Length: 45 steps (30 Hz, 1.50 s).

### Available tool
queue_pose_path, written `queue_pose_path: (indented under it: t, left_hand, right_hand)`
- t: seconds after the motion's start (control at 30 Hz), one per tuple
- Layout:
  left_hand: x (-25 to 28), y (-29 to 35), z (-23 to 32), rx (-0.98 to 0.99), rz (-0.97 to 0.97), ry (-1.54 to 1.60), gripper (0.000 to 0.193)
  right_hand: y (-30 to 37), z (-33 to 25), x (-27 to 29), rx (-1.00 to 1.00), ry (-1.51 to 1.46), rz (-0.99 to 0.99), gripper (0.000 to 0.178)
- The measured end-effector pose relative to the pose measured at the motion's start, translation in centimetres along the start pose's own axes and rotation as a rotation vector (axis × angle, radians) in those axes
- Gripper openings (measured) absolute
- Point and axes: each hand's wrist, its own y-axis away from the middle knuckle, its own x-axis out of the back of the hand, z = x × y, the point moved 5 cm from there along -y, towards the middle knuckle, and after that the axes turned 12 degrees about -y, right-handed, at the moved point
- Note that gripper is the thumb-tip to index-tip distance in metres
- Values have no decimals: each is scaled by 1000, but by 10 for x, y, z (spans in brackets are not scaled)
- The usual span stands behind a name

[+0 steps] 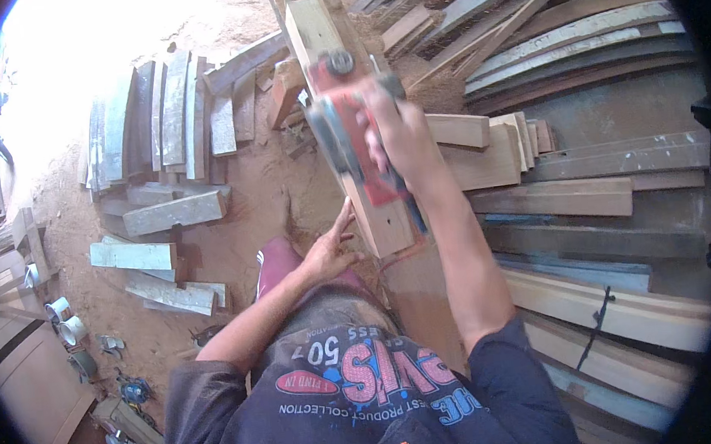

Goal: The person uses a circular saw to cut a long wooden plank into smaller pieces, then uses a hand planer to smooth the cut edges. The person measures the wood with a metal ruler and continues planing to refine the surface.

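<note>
We have a red-and-black handheld power planer (356, 138), blurred in outline, lying over a long, pale, squared wooden beam (386, 226) ahead of us, between and just beyond our hands. Our right hand (399, 139) is wrapped around the planer's top handle, fingers curled. Our left hand (330, 253) is free of any object, its fingers spread and the longest pointing at the beam's near side; we cannot tell whether that fingertip touches the wood.

Ahead and to the left of our left hand, a reddish-brown wooden block (284, 90) sits beside the beam. Farther left stands a row of weathered grey boards (155, 121), with a short pale-green painted timber (133, 254) nearer to the hand. Just right of our right hand, pale sawn timbers (480, 158) lie stacked; farther right and closer to us are long cream-coloured planks (612, 298). White cups (72, 330) rest well left of our left hand.
</note>
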Motion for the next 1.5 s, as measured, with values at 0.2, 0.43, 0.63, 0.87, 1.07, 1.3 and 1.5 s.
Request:
queue_pose_path:
  t: [0.2, 0.43, 0.63, 0.87, 1.07, 1.3, 1.5]
  left_hand:
    - [-1, -5, -10, 7, -9, 11, 124]
    - [-4, -3, -7, 52, 8, 66, 121]
    - [-2, -3, -4, 43, 17, 8, 116]
    - [5, 2, 8, 159, -34, 157, 107]
    - [30, -17, 31, 75, 67, 359, 95]
    - [47, -34, 58, 62, -207, 417, 129]
    - [48, -48, 53, -38, -87, 150, 133]
  right_hand:
    - [210, 55, 61, -214, 92, 103, 43]
    - [266, 83, 75, -336, 14, 138, 46]
    - [214, 66, 59, -303, -11, 153, 45]
    - [154, 46, 45, -258, -19, 140, 44]
    - [94, 26, 29, -180, 31, 78, 48]
    - [2, -1, 3, -115, -31, 84, 48]
    - [-104, -41, -29, -63, 4, 44, 54]
